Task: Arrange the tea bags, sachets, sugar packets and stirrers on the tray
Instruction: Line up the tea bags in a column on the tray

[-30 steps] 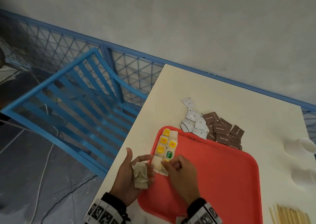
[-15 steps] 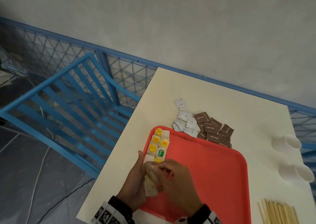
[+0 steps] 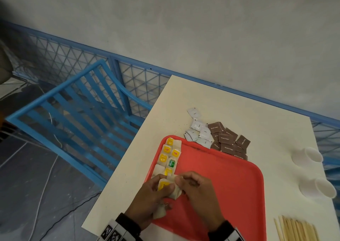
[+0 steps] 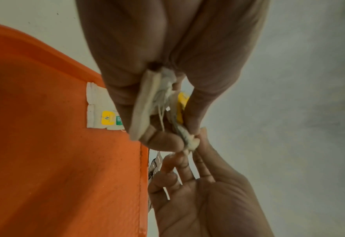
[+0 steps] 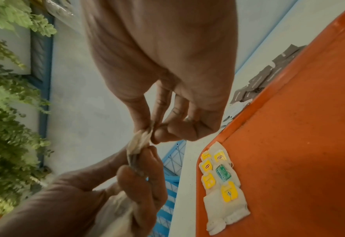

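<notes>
Head view: white table w/ red tray; blue railing, prob. concrete wall behind.

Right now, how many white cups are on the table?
2: both lie tipped on their sides on the table right of the red tray, one cup farther away, the other cup nearer.
</notes>
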`<state>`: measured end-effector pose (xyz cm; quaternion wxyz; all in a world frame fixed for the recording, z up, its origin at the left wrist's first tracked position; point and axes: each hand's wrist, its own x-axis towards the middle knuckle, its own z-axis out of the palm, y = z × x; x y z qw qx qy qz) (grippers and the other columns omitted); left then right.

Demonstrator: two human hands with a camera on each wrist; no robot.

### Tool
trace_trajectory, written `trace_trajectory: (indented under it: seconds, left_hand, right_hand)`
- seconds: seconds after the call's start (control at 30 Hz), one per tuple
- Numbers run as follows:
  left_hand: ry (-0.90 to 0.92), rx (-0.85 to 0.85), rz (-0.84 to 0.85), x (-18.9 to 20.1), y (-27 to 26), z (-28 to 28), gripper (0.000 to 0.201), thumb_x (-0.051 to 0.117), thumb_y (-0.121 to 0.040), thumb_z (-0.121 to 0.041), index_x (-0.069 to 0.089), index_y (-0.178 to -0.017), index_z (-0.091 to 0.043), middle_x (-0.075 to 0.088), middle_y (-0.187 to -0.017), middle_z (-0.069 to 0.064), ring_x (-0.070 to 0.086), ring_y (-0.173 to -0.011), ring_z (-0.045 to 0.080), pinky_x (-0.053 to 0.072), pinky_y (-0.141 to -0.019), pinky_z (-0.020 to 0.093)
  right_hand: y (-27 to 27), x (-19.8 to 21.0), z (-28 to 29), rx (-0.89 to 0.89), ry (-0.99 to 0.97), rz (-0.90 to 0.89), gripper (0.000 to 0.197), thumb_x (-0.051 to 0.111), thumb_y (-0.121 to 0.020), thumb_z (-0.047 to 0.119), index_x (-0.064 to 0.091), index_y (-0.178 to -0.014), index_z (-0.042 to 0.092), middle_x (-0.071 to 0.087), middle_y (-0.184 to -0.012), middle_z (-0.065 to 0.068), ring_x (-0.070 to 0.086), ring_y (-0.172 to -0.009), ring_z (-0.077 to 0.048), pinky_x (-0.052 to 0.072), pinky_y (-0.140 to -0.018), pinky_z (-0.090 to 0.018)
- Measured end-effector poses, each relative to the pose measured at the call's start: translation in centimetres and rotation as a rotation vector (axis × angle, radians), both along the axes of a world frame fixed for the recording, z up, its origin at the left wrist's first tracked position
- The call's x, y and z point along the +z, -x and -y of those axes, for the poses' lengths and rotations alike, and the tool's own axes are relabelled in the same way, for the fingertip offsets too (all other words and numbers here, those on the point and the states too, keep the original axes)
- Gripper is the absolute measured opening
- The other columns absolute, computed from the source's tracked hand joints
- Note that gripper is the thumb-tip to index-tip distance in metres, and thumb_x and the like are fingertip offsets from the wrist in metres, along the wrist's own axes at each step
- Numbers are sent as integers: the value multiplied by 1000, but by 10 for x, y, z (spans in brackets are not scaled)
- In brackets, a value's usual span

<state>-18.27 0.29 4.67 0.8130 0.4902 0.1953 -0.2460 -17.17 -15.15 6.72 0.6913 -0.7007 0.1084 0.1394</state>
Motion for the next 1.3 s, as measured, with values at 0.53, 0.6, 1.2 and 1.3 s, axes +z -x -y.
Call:
trace_trajectory:
  seconds: [0.53,0.6,1.2,1.3]
  left_hand:
    - [333,-112,-63,6,7,-4,71,84,-67,-20,55,-130,0,60,-105,18,65,-76,25,52,-57,33]
    - [478,-102,-34,4,8,-2,69,85,-70,-19,57,-132,-7,61,-127,17,65,-101,31,54,-72,43]
    - [-170,-264,226,-3,6,-20,25,57,-96,-25,66,-107,-5,56,-66,4,50,-50,12,40,-48,24]
    - [-292,-192,168,-4,5,-29,27,54,-96,-28,71,-96,-7,51,-55,-4,46,-45,6,36,-45,17]
  right_hand:
    - [-14,39,1,340,299,332,5,73,-84,13,72,-80,16,69,-69,8,59,-61,-1,42,-59,-11]
    - [-12,38,0,314,291,319,6,72,-84,12,71,-81,17,70,-70,5,62,-61,-4,44,-59,-13]
    - [-16,31,26,129,208,293,12,72,-86,14,64,-79,15,68,-74,-8,58,-63,-16,46,-60,-25]
    - [-14,4,22,285,705,407,17,67,-87,26,54,-76,24,62,-73,9,54,-67,-6,45,-61,-22]
